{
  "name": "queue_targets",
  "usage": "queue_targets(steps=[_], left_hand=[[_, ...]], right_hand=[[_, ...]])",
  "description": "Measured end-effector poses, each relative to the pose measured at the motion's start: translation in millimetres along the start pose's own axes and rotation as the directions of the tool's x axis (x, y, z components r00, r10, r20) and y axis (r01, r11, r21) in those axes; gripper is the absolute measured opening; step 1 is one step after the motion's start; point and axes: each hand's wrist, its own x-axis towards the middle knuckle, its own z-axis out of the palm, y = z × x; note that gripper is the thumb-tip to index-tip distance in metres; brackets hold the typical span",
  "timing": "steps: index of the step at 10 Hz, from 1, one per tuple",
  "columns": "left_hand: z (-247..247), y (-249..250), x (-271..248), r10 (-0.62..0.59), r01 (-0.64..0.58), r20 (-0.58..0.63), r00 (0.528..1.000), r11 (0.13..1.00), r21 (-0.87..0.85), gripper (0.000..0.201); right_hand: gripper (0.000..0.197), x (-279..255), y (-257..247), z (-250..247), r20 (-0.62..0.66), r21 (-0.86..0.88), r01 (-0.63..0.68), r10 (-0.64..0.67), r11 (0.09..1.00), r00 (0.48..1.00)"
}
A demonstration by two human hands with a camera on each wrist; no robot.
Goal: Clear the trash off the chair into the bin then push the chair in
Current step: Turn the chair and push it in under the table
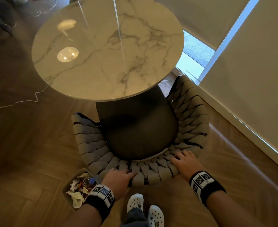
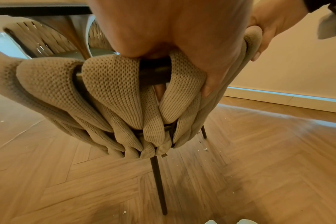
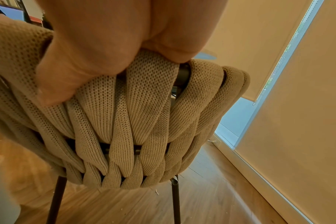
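A chair [image 1: 190, 122] with a woven beige back and a dark seat stands partly under the round marble table [image 1: 108, 46]. My left hand [image 1: 118, 177] grips the top rail of the chair back [image 2: 113, 91] near its left end, thumb behind it. My right hand [image 1: 186, 163] grips the same rail further right, fingers over the top and thumb on the woven straps [image 3: 136, 115]. The dark seat [image 1: 135, 128] shows no trash. A beige bin [image 1: 69, 185] stands on the floor at my left wrist, with crumpled paper [image 1: 76, 198] and a bottle in it.
A wall with a white skirting board [image 1: 243, 122] and a blind-covered window runs close along the chair's right. White cables [image 1: 17, 103] trail over the wooden floor left of the table. My feet in white clogs [image 1: 144, 208] stand just behind the chair. Small crumbs lie on the floor.
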Motion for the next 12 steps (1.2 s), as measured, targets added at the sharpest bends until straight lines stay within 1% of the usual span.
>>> queue_targets(steps=[1,2,4,5,6,7,8,9,10,11,12], left_hand=[[0,2,0,0.010,-0.010,-0.005,1.000,1.000,0.000,0.057],[-4,7,1,0.002,-0.002,0.002,1.000,1.000,0.001,0.057],[-8,10,4,0.002,-0.002,-0.012,1.000,1.000,0.001,0.056],[-7,11,2,-0.009,0.008,-0.027,1.000,1.000,-0.024,0.054],[-8,14,0,-0.023,0.020,-0.044,0.999,0.998,-0.065,0.051],[-14,17,-5,-0.037,0.031,-0.045,0.998,0.990,-0.136,0.052],[-17,18,-19,-0.053,0.035,-0.067,0.996,0.970,-0.239,0.059],[-13,19,-42,-0.035,-0.023,-0.195,0.980,0.957,-0.289,0.057],[-5,13,-68,-0.021,-0.079,-0.292,0.956,0.941,-0.328,0.054],[2,-6,-88,-0.037,-0.086,-0.333,0.942,0.934,-0.346,0.049],[-2,-44,-104,-0.098,-0.019,-0.296,0.950,0.929,-0.370,0.049]], right_hand=[[0.038,1,4,3,-0.022,-0.019,0.020,-0.021,1.000,1.000],[0.042,1,10,3,-0.025,-0.020,0.031,-0.032,0.999,0.999],[0.045,4,15,-1,0.003,-0.013,0.029,-0.029,0.999,1.000],[0.042,2,12,-1,-0.014,-0.006,0.017,-0.017,1.000,1.000],[0.039,-1,6,-3,-0.010,-0.003,-0.020,0.020,1.000,1.000],[0.049,-8,-1,-4,0.008,0.029,-0.071,0.071,0.997,0.997],[0.053,-23,-12,-4,-0.035,0.064,-0.092,0.094,0.994,0.995],[0.059,-43,-24,-1,-0.073,0.157,-0.142,0.155,0.977,0.985],[0.066,-64,-38,-5,-0.078,0.262,-0.163,0.189,0.951,0.979],[0.064,-83,-53,-20,0.039,0.312,-0.175,0.171,0.934,0.985],[0.055,-97,-79,-42,0.057,0.358,-0.249,0.244,0.900,0.968]])
